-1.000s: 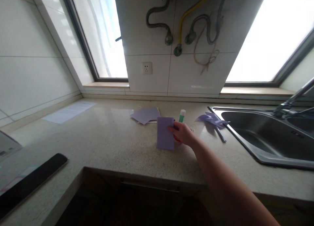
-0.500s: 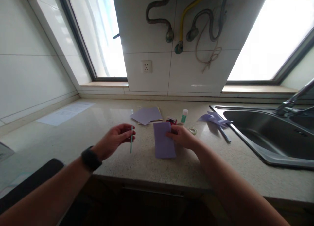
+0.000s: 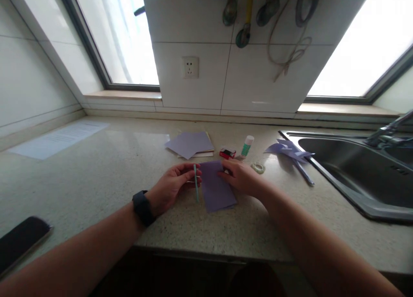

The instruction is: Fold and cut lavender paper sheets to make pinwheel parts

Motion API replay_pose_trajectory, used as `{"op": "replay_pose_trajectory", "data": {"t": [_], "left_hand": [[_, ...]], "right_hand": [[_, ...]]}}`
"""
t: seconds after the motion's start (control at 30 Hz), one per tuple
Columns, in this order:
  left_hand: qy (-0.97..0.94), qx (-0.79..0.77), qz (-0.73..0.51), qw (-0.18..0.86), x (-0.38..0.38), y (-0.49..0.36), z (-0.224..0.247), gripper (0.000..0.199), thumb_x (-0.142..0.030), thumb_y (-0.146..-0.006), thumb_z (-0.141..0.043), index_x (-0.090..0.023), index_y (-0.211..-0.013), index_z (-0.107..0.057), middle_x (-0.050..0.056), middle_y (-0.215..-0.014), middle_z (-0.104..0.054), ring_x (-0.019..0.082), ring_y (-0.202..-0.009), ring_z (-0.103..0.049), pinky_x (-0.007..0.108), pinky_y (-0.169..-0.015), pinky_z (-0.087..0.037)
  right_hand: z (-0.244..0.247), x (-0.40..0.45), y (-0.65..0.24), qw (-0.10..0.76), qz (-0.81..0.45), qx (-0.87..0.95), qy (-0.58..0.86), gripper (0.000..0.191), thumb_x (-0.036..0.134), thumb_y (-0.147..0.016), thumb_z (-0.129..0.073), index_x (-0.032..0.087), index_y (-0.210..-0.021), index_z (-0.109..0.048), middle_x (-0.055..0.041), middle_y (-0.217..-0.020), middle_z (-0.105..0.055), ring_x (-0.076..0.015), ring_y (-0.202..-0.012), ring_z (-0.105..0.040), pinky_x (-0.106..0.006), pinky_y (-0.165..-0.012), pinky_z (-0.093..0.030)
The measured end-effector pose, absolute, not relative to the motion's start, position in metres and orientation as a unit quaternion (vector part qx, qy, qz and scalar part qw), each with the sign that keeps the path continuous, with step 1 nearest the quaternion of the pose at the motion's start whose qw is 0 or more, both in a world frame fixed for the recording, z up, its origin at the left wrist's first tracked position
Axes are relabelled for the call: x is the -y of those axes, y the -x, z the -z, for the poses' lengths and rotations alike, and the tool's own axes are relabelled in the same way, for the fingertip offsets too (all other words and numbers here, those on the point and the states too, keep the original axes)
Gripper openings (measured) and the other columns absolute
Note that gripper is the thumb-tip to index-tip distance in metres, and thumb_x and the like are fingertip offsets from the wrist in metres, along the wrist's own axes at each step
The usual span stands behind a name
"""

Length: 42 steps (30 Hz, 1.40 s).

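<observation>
While a green stick (image 3: 196,193) is pinched in the grip of the left hand (image 3: 171,184), purple paper (image 3: 214,189) is clasped at one edge by the right hand (image 3: 242,176).

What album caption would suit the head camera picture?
Left hand holding a thin greenish stick, right hand holding purple paper.

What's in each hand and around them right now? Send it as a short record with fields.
Left hand: holds a thin pale-green stick
Right hand: pinches a purple paper near its upper right corner
Beyond the hands: purple sheets, small red box, glue stick
Right of right hand: tape roll
By the sink: pinwheel-shaped purple paper
Far left: printed sheet
</observation>
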<state>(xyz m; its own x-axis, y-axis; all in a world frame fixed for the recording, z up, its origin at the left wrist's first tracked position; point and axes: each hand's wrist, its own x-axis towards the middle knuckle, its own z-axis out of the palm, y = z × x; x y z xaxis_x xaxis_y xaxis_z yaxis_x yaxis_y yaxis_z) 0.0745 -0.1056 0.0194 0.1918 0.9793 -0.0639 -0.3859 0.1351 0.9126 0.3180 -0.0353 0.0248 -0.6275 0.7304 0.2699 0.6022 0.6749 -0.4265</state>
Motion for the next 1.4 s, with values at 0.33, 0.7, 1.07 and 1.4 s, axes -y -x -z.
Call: {"op": "replay_pose_trajectory", "data": {"t": [0.33, 0.7, 1.07, 1.4], "left_hand": [[-0.420, -0.361, -0.520, 0.650, 0.104, -0.073, -0.014, 0.024, -0.021, -0.084, -0.077, -0.014, -0.106, -0.069, 0.005, -0.098, -0.072, 0.013, -0.082, -0.069, 0.028, -0.083, -0.056], [-0.405, -0.364, -0.523, 0.655, 0.104, -0.075, -0.018, 0.022, -0.020, -0.085, -0.075, -0.013, -0.104, -0.067, 0.004, -0.094, -0.071, 0.013, -0.078, -0.069, 0.025, -0.077, -0.056], [-0.414, -0.356, -0.515, 0.661, 0.102, -0.076, -0.017, 0.022, -0.018, -0.087, -0.072, -0.012, -0.107, -0.065, 0.006, -0.098, -0.070, 0.014, -0.081, -0.069, 0.029, -0.082, -0.056], [-0.416, -0.348, -0.518, 0.662, 0.105, -0.076, -0.020, 0.018, -0.021, -0.083, -0.077, -0.012, -0.096, -0.068, 0.005, -0.090, -0.070, 0.013, -0.077, -0.067, 0.028, -0.079, -0.055]], "right_hand": [[-0.018, 0.031, -0.319, 0.283, -0.163, 0.856, 0.400, 0.009, 0.027, -0.089, -0.067, 0.021, -0.093, -0.062, -0.0010, -0.076, -0.063, -0.0164, -0.067, -0.055, -0.028, -0.063, -0.040], [-0.009, 0.026, -0.318, 0.410, -0.351, 0.748, 0.386, 0.023, 0.037, -0.085, -0.070, 0.023, -0.099, -0.058, -0.0021, -0.085, -0.068, -0.0186, -0.077, -0.063, -0.032, -0.069, -0.049], [-0.019, 0.035, -0.310, 0.426, -0.500, 0.662, 0.361, 0.028, 0.037, -0.079, -0.075, 0.024, -0.095, -0.056, 0.0013, -0.075, -0.065, -0.0130, -0.061, -0.058, -0.026, -0.052, -0.043], [-0.017, 0.034, -0.311, 0.403, -0.486, 0.683, 0.367, 0.030, 0.036, -0.079, -0.074, 0.023, -0.095, -0.053, 0.0019, -0.076, -0.064, -0.0127, -0.063, -0.058, -0.025, -0.054, -0.045]]}}
